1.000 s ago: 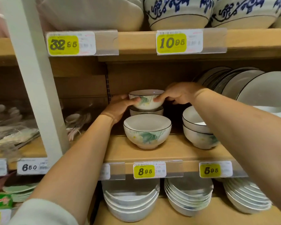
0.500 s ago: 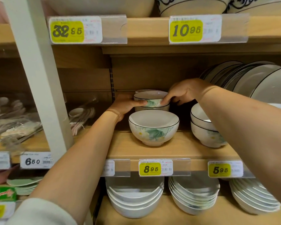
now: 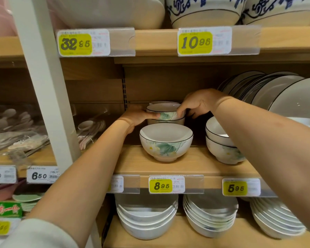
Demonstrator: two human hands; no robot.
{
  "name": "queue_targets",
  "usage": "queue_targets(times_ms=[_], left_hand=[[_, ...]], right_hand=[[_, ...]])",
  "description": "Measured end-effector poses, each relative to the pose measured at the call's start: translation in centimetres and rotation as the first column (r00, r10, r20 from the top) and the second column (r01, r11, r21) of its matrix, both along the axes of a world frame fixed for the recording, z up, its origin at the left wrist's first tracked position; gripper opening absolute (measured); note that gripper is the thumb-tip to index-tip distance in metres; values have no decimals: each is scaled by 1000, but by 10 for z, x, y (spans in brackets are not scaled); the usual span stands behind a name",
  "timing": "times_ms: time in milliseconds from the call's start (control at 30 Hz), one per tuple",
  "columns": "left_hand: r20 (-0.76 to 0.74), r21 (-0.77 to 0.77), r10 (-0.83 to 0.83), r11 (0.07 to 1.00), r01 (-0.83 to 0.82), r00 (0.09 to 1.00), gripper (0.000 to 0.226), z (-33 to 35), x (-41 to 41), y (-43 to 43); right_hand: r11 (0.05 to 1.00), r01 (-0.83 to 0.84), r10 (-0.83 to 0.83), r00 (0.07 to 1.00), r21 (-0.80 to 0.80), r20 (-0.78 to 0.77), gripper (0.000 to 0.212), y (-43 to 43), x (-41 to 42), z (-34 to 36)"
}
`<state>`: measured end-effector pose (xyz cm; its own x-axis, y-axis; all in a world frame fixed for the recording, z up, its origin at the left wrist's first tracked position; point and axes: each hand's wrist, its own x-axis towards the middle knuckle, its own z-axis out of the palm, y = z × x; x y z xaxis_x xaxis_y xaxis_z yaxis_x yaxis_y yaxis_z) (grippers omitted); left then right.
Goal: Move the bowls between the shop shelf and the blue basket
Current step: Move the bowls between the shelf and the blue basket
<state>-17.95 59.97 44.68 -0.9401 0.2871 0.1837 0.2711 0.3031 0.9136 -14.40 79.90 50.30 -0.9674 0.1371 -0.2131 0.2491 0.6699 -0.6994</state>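
Observation:
A small white bowl (image 3: 166,111) with a dark rim and a green leaf pattern sits nested on another bowl at the back of the wooden shop shelf (image 3: 190,167). My left hand (image 3: 139,117) grips its left side, thumb along the wall. My right hand (image 3: 198,102) pinches its right rim from above. A larger bowl (image 3: 166,141) of the same pattern stands alone in front of that stack. The blue basket is out of view.
Two stacked bowls (image 3: 220,142) stand to the right, with upright plates (image 3: 276,93) behind them. Stacks of white dishes (image 3: 147,221) fill the shelf below. A white post (image 3: 48,97) rises at the left, with packed spoons (image 3: 16,133) beyond it. Big bowls sit on the shelf above.
Both hands have lowered the small bowl onto the bowl beneath it at the back of the shelf. It now sits deeper in the stack. The camera has shifted slightly.

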Motion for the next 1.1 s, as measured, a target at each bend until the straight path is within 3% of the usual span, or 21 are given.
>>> queue_targets(times_ms=[67, 133, 233, 400, 500, 600, 767, 933, 1100], left_hand=[[16, 11, 39, 999, -40, 999, 53, 8, 3, -3], [49, 51, 70, 996, -72, 996, 72, 15, 10, -5], [29, 110, 133, 985, -135, 991, 68, 20, 32, -7], [-63, 179, 164, 972, -151, 984, 58, 16, 100, -17], [-116, 252, 199, 954, -165, 973, 42, 8, 152, -21], [-98, 329, 230, 926, -187, 968, 23, -8, 203, -30], [-27, 493, 253, 845, -207, 967, 19, -41, 283, -61], [-11, 572, 396, 756, -319, 918, 20, -82, 346, -97], [127, 620, 483, 643, -450, 866, 25, -121, 393, -164]], right_hand=[[997, 22, -17, 997, 69, -81, 70, -6, 9, 4], [988, 60, -31, 980, 141, -198, 62, -12, 23, 8], [979, 113, -39, 919, 167, -392, 46, -22, 52, 9], [989, 66, -134, 770, -131, -624, 15, -29, 113, -10], [967, -10, -169, 716, -253, -677, 20, -29, 148, -26], [893, -165, -178, 726, -419, -665, 23, -36, 183, -46], [726, -312, -110, 827, -613, -552, 27, -57, 234, -87], [568, -310, -56, 909, -762, -412, 22, -87, 261, -124], [545, -253, 15, 956, -799, -293, 24, -138, 289, -166]])
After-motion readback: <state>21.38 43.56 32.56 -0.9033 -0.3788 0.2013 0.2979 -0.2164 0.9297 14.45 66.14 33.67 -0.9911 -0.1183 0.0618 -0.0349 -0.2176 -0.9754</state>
